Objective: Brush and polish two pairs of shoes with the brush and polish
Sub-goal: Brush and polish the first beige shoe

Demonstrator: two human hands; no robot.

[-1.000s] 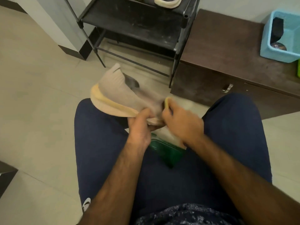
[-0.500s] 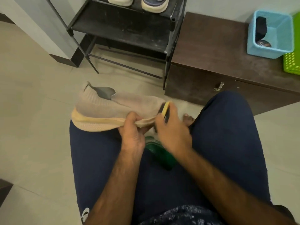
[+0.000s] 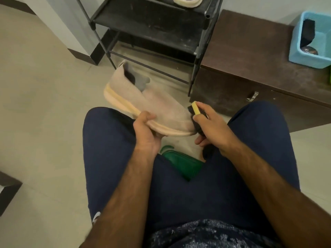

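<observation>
A beige knit shoe (image 3: 143,102) with a smooth cream sole is gripped at mid-sole by the left hand (image 3: 146,129) above the knees, its toe is met by a yellow-backed, dark-bristled brush (image 3: 196,111) clasped in the right hand (image 3: 213,127), a green object (image 3: 180,163) underneath is partly hidden, and bare floor tile (image 3: 44,104) lies open to the left.
</observation>
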